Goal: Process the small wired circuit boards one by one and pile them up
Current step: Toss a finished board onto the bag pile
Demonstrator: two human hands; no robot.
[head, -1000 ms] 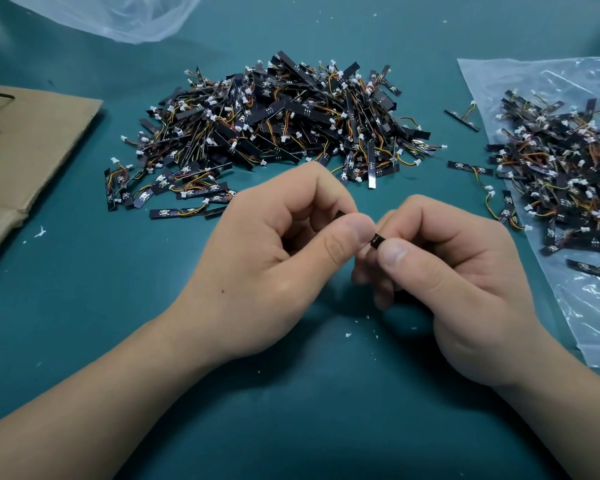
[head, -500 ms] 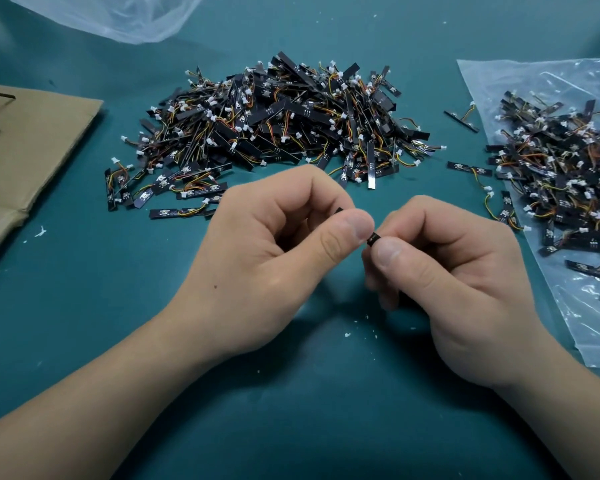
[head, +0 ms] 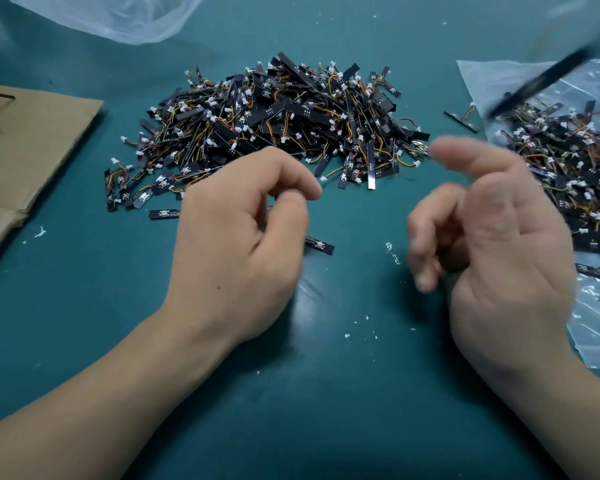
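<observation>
On the teal worktop, a big heap of wired boards lies beyond both hands, with a smaller heap on a plastic bag at right. The right hand is blurred, slack and empty. The left hand is curled; I cannot tell whether it is grasping anything. One board pokes out beside its thumb.

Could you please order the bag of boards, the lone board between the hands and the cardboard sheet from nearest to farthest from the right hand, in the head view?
From the right hand:
1. bag of boards: just right of it
2. lone board: to its left
3. cardboard sheet: far left
</observation>
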